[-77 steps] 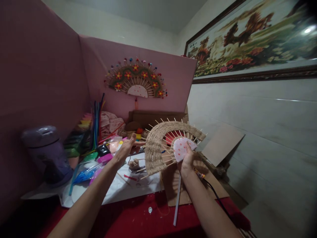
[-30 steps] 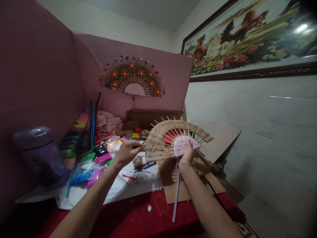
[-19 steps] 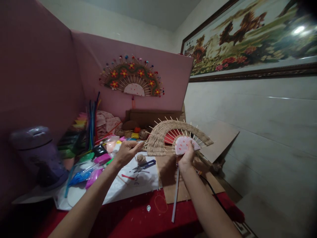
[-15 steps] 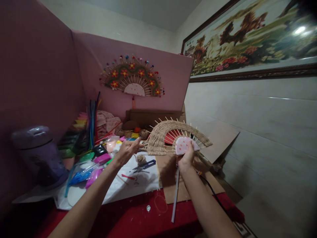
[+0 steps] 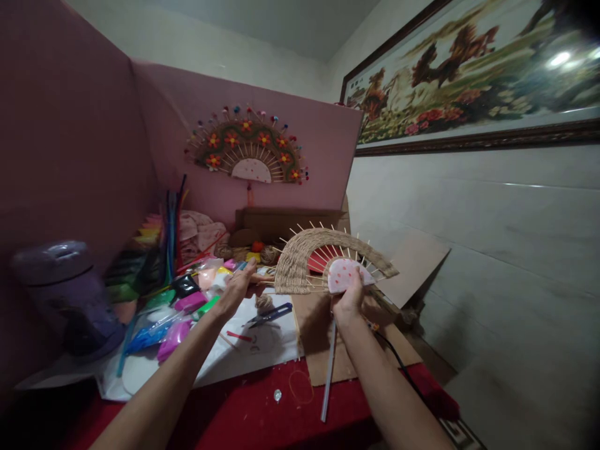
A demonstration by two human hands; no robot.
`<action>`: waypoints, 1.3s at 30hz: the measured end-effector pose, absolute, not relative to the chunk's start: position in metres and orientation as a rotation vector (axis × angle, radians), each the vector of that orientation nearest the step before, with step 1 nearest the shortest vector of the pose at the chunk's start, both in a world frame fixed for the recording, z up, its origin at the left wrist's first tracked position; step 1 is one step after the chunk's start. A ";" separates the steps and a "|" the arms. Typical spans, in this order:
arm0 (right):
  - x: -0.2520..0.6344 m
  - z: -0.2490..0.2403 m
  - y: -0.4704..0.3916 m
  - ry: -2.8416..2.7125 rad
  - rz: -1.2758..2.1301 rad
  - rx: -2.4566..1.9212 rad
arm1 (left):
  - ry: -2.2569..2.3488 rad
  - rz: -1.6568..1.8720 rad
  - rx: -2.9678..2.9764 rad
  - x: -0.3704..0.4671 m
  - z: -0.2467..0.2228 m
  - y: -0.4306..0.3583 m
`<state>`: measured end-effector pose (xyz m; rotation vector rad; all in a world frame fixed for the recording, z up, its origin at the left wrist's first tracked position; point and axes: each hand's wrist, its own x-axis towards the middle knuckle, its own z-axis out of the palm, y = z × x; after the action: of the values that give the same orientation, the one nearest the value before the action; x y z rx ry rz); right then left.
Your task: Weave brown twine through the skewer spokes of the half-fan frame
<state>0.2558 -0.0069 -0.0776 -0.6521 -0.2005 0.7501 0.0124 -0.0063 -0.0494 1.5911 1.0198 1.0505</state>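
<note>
A half-round fan [image 5: 300,253] woven from tan cord on thin wooden sticks is held up over the table. Its base is a white half-disc with red spots [image 5: 342,275]. My right hand [image 5: 350,300] grips this base from below, thumb on the front face. At the fan's left edge, my left hand [image 5: 241,289] has its fingers stretched toward the stick ends, thumb raised apart. Whether its fingertips touch the sticks is hard to make out. Below lie a ball of twine [image 5: 264,304] and dark blue-handled snips [image 5: 272,314].
Colourful clay packets [image 5: 171,337] crowd the left, beside a purple flask [image 5: 70,300]. A cardboard sheet [image 5: 323,356] and a glue stick [image 5: 329,375] lie under my right arm. A finished flowered fan [image 5: 248,147] hangs on the pink board [image 5: 323,144].
My left hand has turned slightly, its fingers now pointing more level at the fan's left edge. The fan stays in my right hand, and the whole view has shifted slightly.
</note>
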 end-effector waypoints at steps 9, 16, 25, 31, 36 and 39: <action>0.262 -0.079 -0.001 -0.123 0.722 -0.663 | 0.916 1.052 1.445 0.016 -0.053 -0.005; 0.269 -0.078 0.002 -0.204 0.628 -0.631 | 0.956 1.138 1.477 0.018 -0.047 -0.011; 0.266 -0.075 0.000 -0.153 0.590 -0.684 | 1.148 1.299 2.111 0.020 -0.046 -0.014; 0.262 -0.071 -0.003 -0.132 0.581 -0.703 | 1.209 1.392 2.580 0.032 -0.047 -0.026; 0.262 -0.073 -0.001 -0.116 0.577 -0.705 | 1.267 1.503 2.531 0.036 -0.053 -0.025; 0.263 -0.076 0.001 -0.142 0.601 -0.676 | 1.323 1.573 2.378 0.037 -0.059 -0.023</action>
<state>0.2628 0.0007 -0.0757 -0.6761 -0.1422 0.6007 0.0369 -0.0225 -0.0588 2.3781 1.3233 1.5726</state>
